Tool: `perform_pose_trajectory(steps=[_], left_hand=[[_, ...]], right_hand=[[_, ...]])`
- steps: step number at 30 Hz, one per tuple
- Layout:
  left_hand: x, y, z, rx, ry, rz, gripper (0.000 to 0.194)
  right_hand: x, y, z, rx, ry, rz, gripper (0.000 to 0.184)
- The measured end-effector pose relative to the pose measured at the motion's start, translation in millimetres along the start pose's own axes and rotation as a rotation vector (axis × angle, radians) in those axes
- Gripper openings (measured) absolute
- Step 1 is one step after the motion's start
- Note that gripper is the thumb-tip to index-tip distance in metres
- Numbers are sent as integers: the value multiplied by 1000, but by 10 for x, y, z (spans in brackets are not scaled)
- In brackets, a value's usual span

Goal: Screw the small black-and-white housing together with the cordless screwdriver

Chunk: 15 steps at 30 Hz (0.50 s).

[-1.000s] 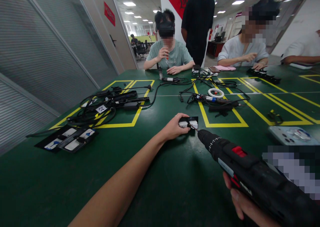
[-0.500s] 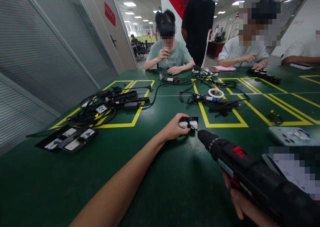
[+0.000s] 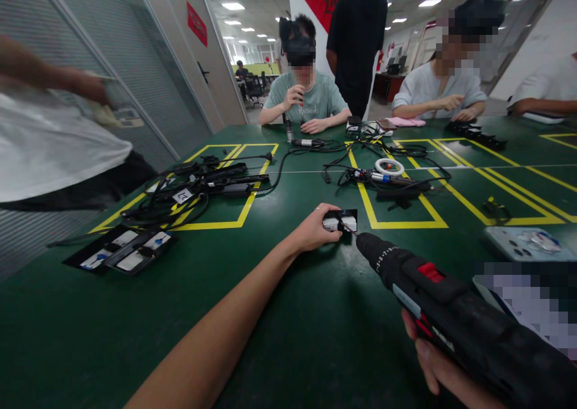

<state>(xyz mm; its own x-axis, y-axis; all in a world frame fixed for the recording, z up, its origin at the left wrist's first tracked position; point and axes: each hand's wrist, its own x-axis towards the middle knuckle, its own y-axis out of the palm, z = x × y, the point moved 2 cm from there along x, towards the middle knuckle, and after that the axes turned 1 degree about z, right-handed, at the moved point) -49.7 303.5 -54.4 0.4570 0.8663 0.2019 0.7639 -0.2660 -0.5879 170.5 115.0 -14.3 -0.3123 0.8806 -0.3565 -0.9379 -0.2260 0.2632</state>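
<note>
My left hand (image 3: pixel 318 228) grips the left end of a small black plate with white pads (image 3: pixel 348 223), held tilted up on the green table (image 3: pixel 288 325). In my right hand (image 3: pixel 435 352) is a black cordless drill (image 3: pixel 433 295) with a red switch on top. The drill's thin bit points at the middle of the plate, and its tip seems to meet it there. The drill's body hides part of my right hand. Two similar black plates with white pads (image 3: pixel 143 252) lie at the left.
Bundled black cables and devices (image 3: pixel 225 183) lie at the left within yellow tape. More cables and a white ring (image 3: pixel 389 167) lie ahead. A pale blue phone (image 3: pixel 518 245) is at the right. Co-workers (image 3: pixel 306 90) sit across the table; a passing person (image 3: pixel 58 150) is at the left.
A person in a white top has come into view at the left, blurred by motion. My hands, the drill and the plate stay nearly where they were.
</note>
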Motion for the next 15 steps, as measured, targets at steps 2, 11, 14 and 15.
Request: perform_pose_trajectory(steps=[2,11,14,15], left_hand=[[2,4,7,3,-3,-6,50],[11,30,20,25,-7,-40,48],[9,30,26,25,-10,-36,48],[9,30,28,23,-12,-34,48]], right_hand=[[26,3,12,-51,-2,11,31],[-3,40,38,-84,-25,-1,29],[-2,67,68,-96,-22,-19,7],[0,73,75,-81,-12,-24,4]])
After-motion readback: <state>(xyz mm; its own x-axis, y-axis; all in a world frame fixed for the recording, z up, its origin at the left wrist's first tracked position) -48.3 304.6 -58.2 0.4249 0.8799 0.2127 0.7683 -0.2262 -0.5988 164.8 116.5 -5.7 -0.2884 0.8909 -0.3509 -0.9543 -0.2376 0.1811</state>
